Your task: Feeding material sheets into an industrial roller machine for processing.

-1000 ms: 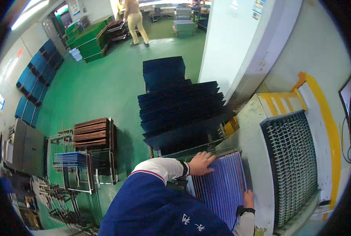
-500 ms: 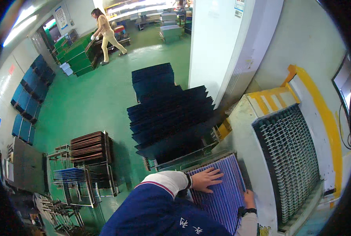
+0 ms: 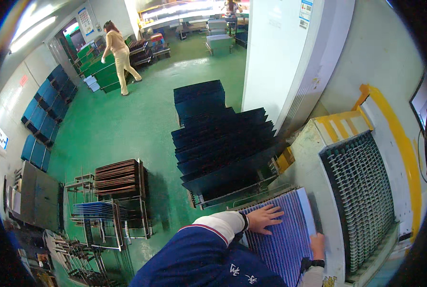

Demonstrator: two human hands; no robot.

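A row of thin, blue-purple panels [image 3: 278, 239] stands on edge, close together, in front of me. My left hand [image 3: 265, 220] lies across their top edges with its fingers spread. At the right end of the row, one panel [image 3: 307, 210] is tilted apart from the others and shows its pale blue face. My right hand [image 3: 317, 245] is closed at that panel's right edge; its fingertips are partly hidden. Right of this hand stands a machine with a slanted opening full of roller rows [image 3: 361, 201].
Beyond the panels is a rack of large dark boards [image 3: 223, 148]. At left stand a metal rack with brown and blue boards [image 3: 115, 179] and a grey cabinet [image 3: 39, 196]. A white pillar [image 3: 271, 57] rises behind. A person [image 3: 118, 52] stands by green carts [image 3: 106, 74].
The end panel has swung away from the row, so its pale face shows, and my right hand has moved right with it. My left hand keeps its place. The far person has turned toward the carts.
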